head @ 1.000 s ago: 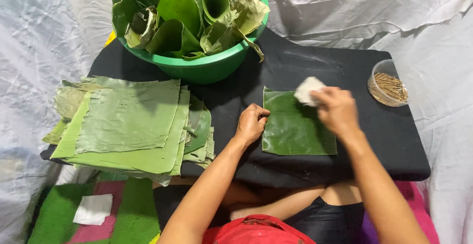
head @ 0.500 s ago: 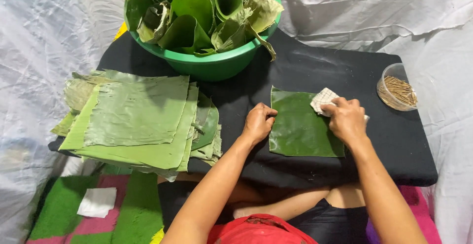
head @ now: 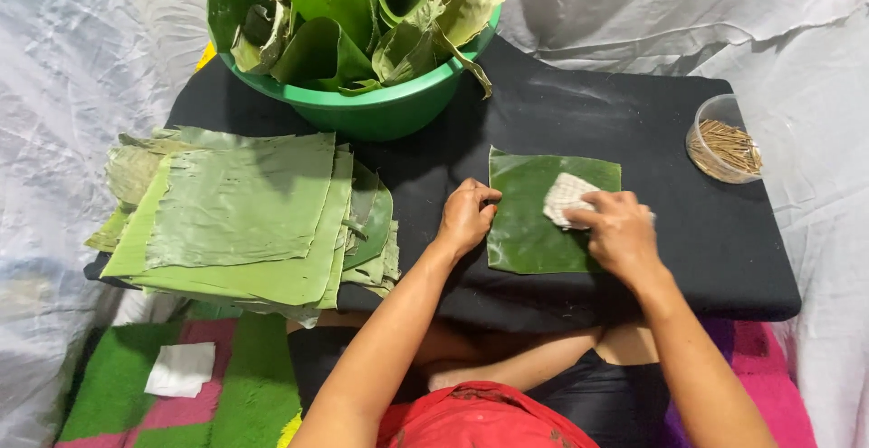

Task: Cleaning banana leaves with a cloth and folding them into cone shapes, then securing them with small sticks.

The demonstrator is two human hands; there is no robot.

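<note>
Now, leaf: a single dark green banana-leaf square (head: pixel 534 231) lies flat on the black board (head: pixel 634 122), right of centre, with its near edge close to the board's front rim.
Cloth: a small whitish, waffle-textured cloth (head: pixel 566 196) sits on the leaf's upper right part, touching it.
Right hand: the right hand (head: pixel 620 231) is curled over the cloth, fingers bunched and pressing it down onto the leaf; only the cloth's left end peeks out from under the fingertips.
Left hand: the left hand (head: pixel 466 217) is half-closed with knuckles up, fingertips resting on the leaf's left edge and pinning it to the board; it grips nothing.
Step in hand: by my reading, wiping the leaf clean, one hand anchoring while the other rubs.
Next move calls for: likely a sweep of the cloth across the lower and left parts of the leaf, with light, even pressure so the leaf does not tear, and the left edge held firm.
Stack: a pile of paler leaf sheets (head: pixel 244 217) lies at the board's left end, well apart from both hands.
Basin: a green basin (head: pixel 380 113) of rolled and folded leaves stands at the far edge.
Sticks: a clear round tub of thin wooden picks (head: pixel 724 145) sits at the far right.
Floor: a folded white cloth (head: pixel 181 368) rests on a green and pink mat (head: pixel 118 385) below the stack.
</note>
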